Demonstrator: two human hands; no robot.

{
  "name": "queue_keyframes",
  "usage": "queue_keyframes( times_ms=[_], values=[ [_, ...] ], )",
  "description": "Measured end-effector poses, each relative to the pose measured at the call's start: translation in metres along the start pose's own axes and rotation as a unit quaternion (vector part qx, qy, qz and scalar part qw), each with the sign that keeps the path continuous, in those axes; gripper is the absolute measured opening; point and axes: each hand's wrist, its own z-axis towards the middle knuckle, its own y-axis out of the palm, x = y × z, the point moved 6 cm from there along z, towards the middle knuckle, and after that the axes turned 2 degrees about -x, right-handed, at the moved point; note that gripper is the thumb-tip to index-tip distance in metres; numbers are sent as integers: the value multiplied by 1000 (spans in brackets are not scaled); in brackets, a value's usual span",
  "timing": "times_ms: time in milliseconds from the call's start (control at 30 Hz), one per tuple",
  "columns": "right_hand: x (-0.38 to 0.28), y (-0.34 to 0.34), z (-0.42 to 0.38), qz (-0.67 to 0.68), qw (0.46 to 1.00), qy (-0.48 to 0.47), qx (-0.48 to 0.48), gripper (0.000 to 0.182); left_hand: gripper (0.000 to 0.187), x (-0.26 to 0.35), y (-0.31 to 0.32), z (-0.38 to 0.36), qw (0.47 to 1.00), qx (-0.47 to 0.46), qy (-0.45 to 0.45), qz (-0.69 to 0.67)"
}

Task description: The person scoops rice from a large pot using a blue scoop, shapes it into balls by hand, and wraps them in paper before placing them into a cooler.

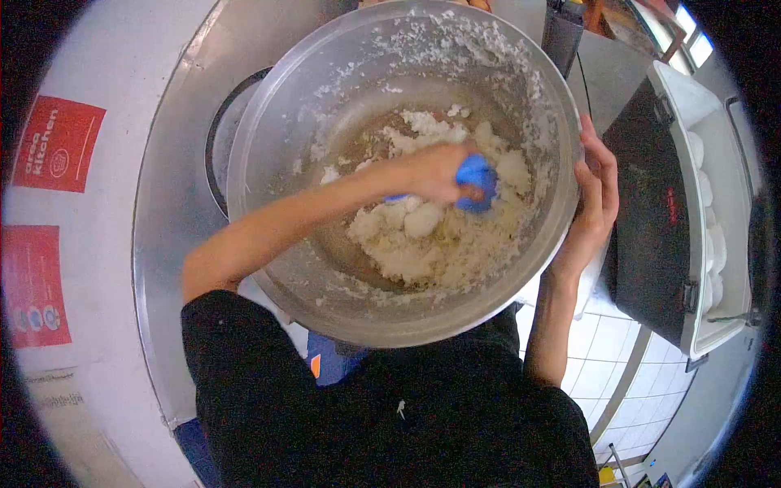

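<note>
Pot (281,285): one, large, round, metal, open towards the viewer, with a dark curved handle (215,140) at its left side. It stood in front of the person's torso, beside the metal worktop (183,130); what bore its weight could not be told.

Contents: a white, crumbly, grainy mass (399,252), heaped over the bottom, with a smooth rounded lump (423,220) on it near the middle. White crumbs and smears clung to the inner wall, thickest at the upper right.

Left hand (435,172): one, bare, inside the pot, above the mass, blurred. Its fingers were closed about a blue item (477,184) of unclear kind; a second bit of blue showed beneath the wrist.

Right hand (598,191): one, bare, at the pot's right side. Its fingers were bent against the outside, by the rim, steadying the pot.

Box (651,211): one, black outside, white inside, open, to the right of the right hand and apart from it. It held several round white pieces (706,192) in a row.

Surroundings: a black short-sleeved shirt (366,423) on the person; two red sheets (58,145) at the far left, one lettered "area kitchen"; white floor tiles (610,337) at the lower right.
</note>
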Motion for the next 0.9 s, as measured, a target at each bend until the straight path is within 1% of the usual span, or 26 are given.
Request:
queue_keyframes(
  times_ms=[67,133,167,233,267,333,367,400,433,467,533,567,633,667,733,767,833,867,900],
  values=[
    [-2,2,-1,-20,1000,-3,6,32,54,16,-2,-28,999,-44,0,-32],
    [2,-1,0,5,1000,-2,11,28,52,46,-12,-60,998,-29,53,-3],
    [3,-2,1,1,1000,-4,18,28,52,64,-11,-69,998,-34,59,-3],
    [4,-1,1,12,1000,-3,3,30,55,79,2,-81,991,-115,-37,57],
    [5,-1,1,7,1000,-3,1,29,55,74,10,-77,992,-112,-36,53],
    [4,-1,0,-1,1000,2,-1,28,60,64,25,-64,990,-17,37,135],
    [4,-1,0,-6,1000,5,5,27,60,57,28,-56,990,-16,37,137],
    [4,0,0,-5,1000,6,4,27,63,47,32,-47,984,-35,14,175],
    [4,0,0,24,1000,15,12,27,66,39,39,-43,976,-54,-14,209],
    [4,0,0,56,998,22,22,27,66,33,41,-41,976,-54,-20,208],
    [3,0,2,83,996,30,29,28,59,35,30,-37,972,48,15,231],
    [1,-2,3,104,993,35,36,28,59,40,27,-40,971,53,15,232],
    [0,-2,5,110,993,34,28,29,54,55,-2,-51,971,81,-26,224],
    [2,-3,4,114,992,40,27,29,54,73,-21,-59,970,81,-21,228],
    [3,-3,3,106,993,37,30,32,52,105,-56,-75,977,114,-48,177],
    [4,-3,3,96,994,40,26,35,52,108,-53,-70,977,115,-42,174],
    [4,-3,3,100,994,37,37,33,54,112,-35,-51,987,64,-19,149],
    [1,-3,3,74,996,33,31,31,54,90,-20,-39,988,59,-4,140],
    [-1,-7,2,42,998,29,32,30,55,58,4,-20,983,56,74,158]
  ],
)
